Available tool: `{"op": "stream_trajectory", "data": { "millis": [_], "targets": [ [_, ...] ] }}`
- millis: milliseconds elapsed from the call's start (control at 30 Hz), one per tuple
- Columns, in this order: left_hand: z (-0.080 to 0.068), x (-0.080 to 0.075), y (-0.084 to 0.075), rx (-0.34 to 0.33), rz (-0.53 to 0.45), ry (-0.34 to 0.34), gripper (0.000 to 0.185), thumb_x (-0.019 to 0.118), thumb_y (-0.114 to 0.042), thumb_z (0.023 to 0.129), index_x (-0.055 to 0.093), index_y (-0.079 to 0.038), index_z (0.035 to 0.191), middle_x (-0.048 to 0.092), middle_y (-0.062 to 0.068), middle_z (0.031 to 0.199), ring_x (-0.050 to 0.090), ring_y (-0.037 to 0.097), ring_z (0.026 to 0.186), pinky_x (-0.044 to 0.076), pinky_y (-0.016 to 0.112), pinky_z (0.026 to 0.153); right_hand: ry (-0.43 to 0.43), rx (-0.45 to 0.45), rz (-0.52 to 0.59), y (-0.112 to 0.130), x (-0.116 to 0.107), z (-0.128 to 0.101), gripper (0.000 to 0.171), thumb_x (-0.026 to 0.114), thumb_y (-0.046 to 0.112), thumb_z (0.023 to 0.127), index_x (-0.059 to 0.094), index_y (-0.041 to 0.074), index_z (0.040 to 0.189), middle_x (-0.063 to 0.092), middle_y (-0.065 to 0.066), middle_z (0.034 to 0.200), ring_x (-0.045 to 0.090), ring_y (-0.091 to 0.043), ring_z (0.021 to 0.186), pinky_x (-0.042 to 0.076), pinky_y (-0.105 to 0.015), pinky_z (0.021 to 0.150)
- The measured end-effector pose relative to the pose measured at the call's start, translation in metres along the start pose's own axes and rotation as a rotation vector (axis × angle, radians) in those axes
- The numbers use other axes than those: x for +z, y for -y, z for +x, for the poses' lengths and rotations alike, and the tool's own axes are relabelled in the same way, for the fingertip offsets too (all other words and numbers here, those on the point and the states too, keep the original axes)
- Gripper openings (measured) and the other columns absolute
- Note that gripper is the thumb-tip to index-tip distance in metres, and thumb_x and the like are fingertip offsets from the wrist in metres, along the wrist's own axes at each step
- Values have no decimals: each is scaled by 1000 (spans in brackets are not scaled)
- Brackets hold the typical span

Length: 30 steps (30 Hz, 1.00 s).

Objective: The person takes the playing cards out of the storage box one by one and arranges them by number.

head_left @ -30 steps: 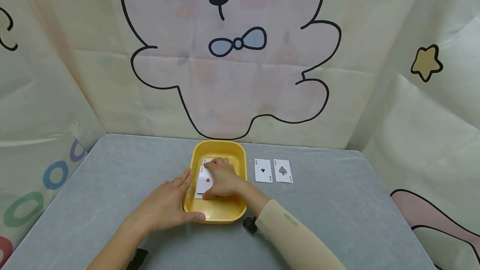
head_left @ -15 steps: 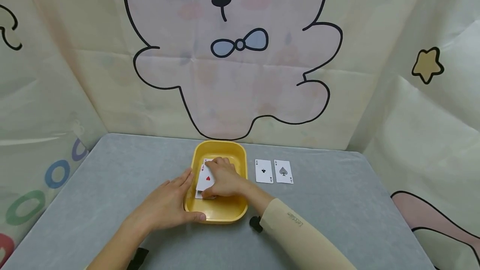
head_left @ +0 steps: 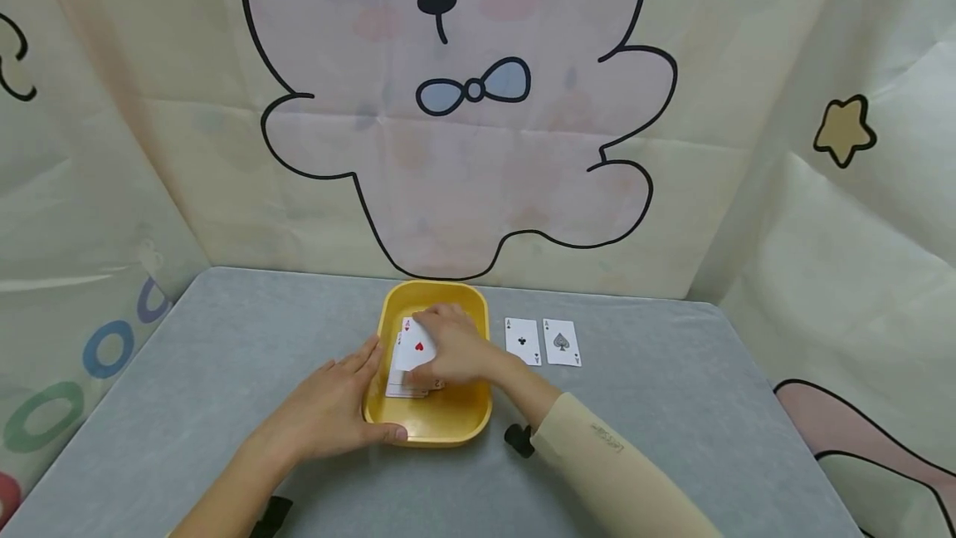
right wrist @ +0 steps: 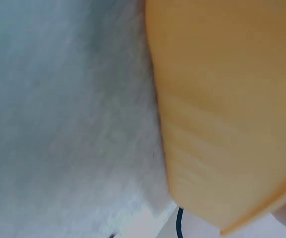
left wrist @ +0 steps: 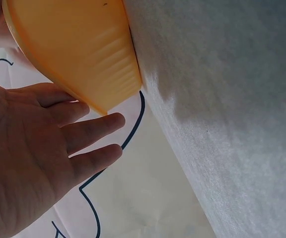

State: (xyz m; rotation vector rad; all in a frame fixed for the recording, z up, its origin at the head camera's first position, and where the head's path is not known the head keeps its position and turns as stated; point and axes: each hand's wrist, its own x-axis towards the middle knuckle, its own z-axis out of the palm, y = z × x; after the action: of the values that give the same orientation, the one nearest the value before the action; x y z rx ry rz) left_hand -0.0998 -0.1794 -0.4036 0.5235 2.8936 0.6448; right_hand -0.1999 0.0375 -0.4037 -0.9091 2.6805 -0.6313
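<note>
Your left hand (head_left: pixel 329 405) lies flat against the yellow tray's (head_left: pixel 448 422) left rim, fingers straight. Inside the tray, your right hand (head_left: pixel 448 347) pinches the ace of hearts (head_left: pixel 413 347), tilted above the stack (head_left: pixel 407 388). Two aces (head_left: pixel 541 341) lie just right, with open surface (head_left: pixel 672 405) beyond.

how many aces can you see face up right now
3. The ace of hearts is pinched by the right hand over the yellow tray; the ace of clubs and ace of spades lie on the table beside it. The stack underneath may hide more.
</note>
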Motion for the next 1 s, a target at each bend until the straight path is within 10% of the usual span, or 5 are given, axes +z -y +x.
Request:
{"op": "stream_trajectory", "data": {
  "millis": [1000],
  "targets": [
    [0,4,2,0,25,-38,123,78,-75,76,36,5,159,34,21,166,48,40,144,37,68,113,-82,22,163,-38,-38,-36,85,88,34,78,54,9,152,43,-14,156,32,-32,146,37,-55,117]
  ]
}}
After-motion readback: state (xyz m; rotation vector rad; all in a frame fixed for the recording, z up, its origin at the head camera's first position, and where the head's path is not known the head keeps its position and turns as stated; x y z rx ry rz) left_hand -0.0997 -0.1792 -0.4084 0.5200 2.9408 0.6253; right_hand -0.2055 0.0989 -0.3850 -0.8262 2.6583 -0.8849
